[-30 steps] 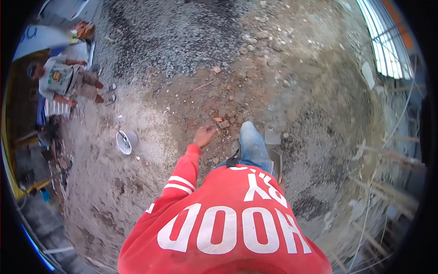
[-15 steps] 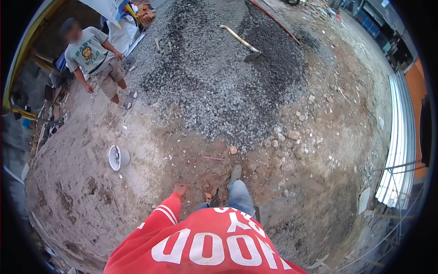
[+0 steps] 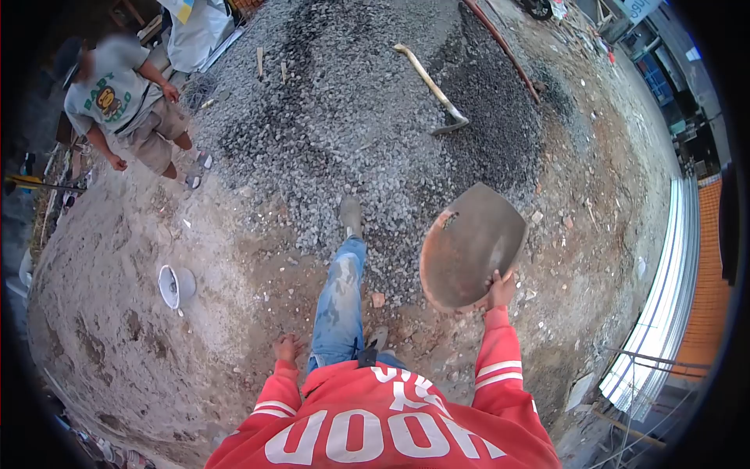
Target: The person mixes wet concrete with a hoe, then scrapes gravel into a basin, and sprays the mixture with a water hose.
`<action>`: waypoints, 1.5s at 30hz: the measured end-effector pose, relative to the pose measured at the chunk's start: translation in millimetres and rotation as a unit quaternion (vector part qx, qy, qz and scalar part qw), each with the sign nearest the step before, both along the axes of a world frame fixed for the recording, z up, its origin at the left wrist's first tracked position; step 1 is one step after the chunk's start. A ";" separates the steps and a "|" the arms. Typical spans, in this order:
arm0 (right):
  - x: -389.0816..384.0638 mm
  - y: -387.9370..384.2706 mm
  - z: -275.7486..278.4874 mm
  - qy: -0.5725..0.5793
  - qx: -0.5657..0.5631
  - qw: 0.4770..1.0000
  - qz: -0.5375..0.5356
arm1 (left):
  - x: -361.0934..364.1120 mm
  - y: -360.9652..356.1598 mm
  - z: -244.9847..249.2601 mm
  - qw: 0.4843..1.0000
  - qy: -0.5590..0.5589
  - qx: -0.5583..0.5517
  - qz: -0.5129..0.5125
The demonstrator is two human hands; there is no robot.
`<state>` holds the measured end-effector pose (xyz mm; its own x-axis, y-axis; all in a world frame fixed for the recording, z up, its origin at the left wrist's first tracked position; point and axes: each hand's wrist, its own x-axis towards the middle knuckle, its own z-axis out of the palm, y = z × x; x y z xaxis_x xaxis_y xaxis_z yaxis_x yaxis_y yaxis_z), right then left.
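Note:
My right hand [image 3: 501, 290] grips the rim of a wide, shallow metal scoop pan [image 3: 476, 250], thumb on its inner face. The pan is grey-brown with rusty edges, one end cut nearly straight, and is held out above the front right of the gravel pile [image 3: 336, 141]. Below my left hip hangs my left hand [image 3: 288, 349], holding nothing, its fingers loosely apart. Farther up the gravel lies a hoe [image 3: 426, 78] with a pale wooden handle and a metal blade.
A white bucket [image 3: 176, 287] stands on the dirt at left. Near the pile's left edge stands a person [image 3: 129, 105] in a printed T-shirt and shorts. A long reddish pole [image 3: 504, 48] lies along the far right, and corrugated metal sheets [image 3: 652, 313] stand at the right side.
My right hand has come into view with the scoop pan. One foot has stepped forward onto the gravel edge. My left hand has shifted slightly left and down.

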<state>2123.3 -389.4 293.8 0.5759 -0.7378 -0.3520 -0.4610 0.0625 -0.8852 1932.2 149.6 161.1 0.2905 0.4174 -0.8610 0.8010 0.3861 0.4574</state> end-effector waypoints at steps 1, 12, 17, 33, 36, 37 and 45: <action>40.9 4.8 5.1 -0.030 0.080 0.996 -0.023 | 45.2 -1.0 -2.2 1.000 -0.002 -0.005 0.001; 315.1 148.6 72.7 0.042 0.532 0.845 -0.035 | 527.6 -59.5 184.1 0.980 -0.065 -0.173 -0.075; 395.7 169.1 94.4 0.158 0.425 0.886 0.100 | 578.5 -12.4 152.1 0.974 -0.168 0.001 -0.149; 721.8 -61.8 -243.4 0.230 0.284 0.923 0.119 | 755.4 -70.6 19.3 0.955 0.050 0.276 -0.095; 794.4 -52.1 -248.7 0.205 0.365 0.905 0.070 | 751.1 -85.0 -41.0 0.950 0.059 0.299 -0.065; 808.5 -55.5 -264.0 0.191 0.402 0.892 0.080 | 749.2 -90.0 -57.3 0.946 0.058 0.313 -0.066; 868.9 -36.2 -365.8 0.118 0.371 0.897 -0.210 | 738.5 -94.5 -182.8 0.958 0.011 0.280 0.057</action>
<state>2992.2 -425.6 -72.1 0.1477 -0.3839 -0.9115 -0.4284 0.8058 -0.4088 2670.6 55.0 -21.6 0.2006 0.8434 -0.4984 0.7803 0.1701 0.6019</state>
